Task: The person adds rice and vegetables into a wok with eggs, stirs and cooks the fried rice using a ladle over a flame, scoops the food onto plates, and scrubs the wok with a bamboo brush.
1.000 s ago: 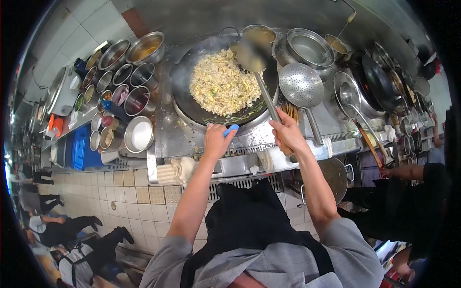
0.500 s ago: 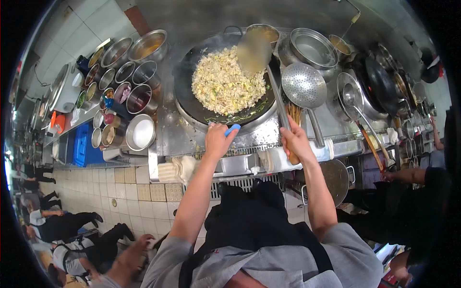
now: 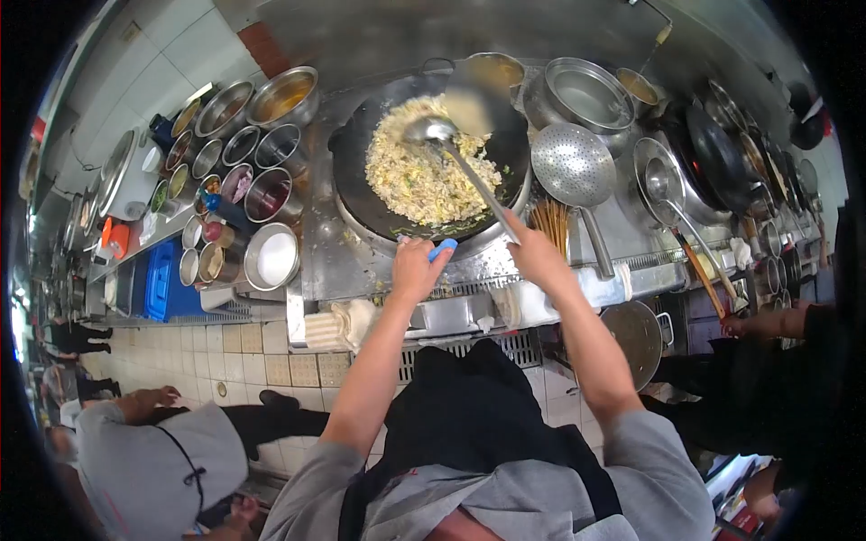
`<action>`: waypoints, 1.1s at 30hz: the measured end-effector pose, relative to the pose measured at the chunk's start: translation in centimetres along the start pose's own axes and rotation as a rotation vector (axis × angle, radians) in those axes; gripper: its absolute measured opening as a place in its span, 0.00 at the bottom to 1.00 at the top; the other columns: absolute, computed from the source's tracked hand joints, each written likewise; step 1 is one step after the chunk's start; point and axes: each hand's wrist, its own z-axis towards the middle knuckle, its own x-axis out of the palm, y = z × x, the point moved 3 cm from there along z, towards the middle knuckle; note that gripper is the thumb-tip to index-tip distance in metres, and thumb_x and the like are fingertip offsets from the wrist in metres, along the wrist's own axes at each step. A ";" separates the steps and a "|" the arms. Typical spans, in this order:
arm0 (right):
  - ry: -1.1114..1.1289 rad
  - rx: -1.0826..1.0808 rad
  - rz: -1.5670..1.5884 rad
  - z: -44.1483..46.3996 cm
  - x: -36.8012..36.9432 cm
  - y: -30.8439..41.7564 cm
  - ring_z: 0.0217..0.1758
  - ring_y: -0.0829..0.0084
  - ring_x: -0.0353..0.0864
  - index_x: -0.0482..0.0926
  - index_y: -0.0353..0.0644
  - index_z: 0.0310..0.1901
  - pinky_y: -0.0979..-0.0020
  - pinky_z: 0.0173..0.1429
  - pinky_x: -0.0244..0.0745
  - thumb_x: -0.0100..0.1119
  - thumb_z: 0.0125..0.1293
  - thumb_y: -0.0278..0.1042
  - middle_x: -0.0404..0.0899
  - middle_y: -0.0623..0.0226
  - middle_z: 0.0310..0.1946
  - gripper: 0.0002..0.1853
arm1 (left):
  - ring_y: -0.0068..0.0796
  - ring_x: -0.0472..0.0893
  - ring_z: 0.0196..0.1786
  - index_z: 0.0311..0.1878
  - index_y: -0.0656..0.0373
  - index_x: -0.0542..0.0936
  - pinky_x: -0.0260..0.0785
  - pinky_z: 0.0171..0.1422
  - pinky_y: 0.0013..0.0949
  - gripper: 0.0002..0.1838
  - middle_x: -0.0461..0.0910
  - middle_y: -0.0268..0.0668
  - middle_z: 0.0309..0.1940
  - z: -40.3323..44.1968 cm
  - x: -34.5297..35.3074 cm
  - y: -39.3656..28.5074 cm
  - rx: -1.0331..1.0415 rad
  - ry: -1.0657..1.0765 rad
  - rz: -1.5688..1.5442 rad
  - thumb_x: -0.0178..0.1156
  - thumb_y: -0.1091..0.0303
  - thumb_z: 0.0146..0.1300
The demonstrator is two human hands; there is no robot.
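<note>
Fried rice (image 3: pixel 410 176) with bits of egg and greens lies in a large black wok (image 3: pixel 356 171) on the stove. My left hand (image 3: pixel 418 270) is closed at the wok's near edge, pressing a folded blue cloth (image 3: pixel 442 249) there. Wrapped round the handle of a long metal ladle (image 3: pixel 475 180) is my right hand (image 3: pixel 534 255). The ladle's bowl rests on the rice, left of the wok's middle. A blurred patch covers the far right part of the wok.
A perforated strainer (image 3: pixel 573 165) and a bamboo brush (image 3: pixel 548 225) lie right of the wok, near a water pot (image 3: pixel 591 95). Steel ingredient containers (image 3: pixel 271 194) and a bowl of white powder (image 3: pixel 271 257) stand left. A co-worker (image 3: pixel 162 455) is behind on the left, another person's arm (image 3: pixel 767 325) right.
My right hand has moved slightly up and left, bringing the ladle's bowl from the wok's far right onto the rice. My left hand stays at the rim. A co-worker has come closer at left.
</note>
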 end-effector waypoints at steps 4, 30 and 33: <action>-0.012 -0.079 0.113 0.6 5.7 3.3 0.40 0.39 0.83 0.57 0.53 0.76 0.45 0.47 0.77 0.52 0.69 0.34 0.83 0.40 0.34 0.34 | 0.54 0.77 0.42 0.26 0.64 0.79 0.68 0.53 0.50 0.24 0.80 0.48 0.31 0.2 -0.4 -0.5 0.010 0.019 -0.008 0.63 0.50 0.65; 0.607 0.282 0.468 -18.9 -13.1 3.3 0.16 0.84 0.72 0.59 0.47 0.77 0.75 0.22 0.71 0.60 0.70 0.33 0.77 0.66 0.21 0.35 | 0.47 0.78 0.28 0.19 0.59 0.76 0.70 0.34 0.46 0.25 0.78 0.44 0.20 -6.1 -8.9 -9.1 0.069 -0.100 -0.041 0.66 0.49 0.62; 0.577 0.325 0.405 -15.6 -11.2 1.9 0.20 0.77 0.78 0.60 0.48 0.76 0.69 0.26 0.75 0.61 0.69 0.33 0.79 0.59 0.22 0.35 | 0.47 0.79 0.30 0.19 0.58 0.77 0.71 0.35 0.47 0.23 0.78 0.44 0.21 -4.5 -6.6 -7.1 0.070 -0.183 -0.061 0.66 0.50 0.62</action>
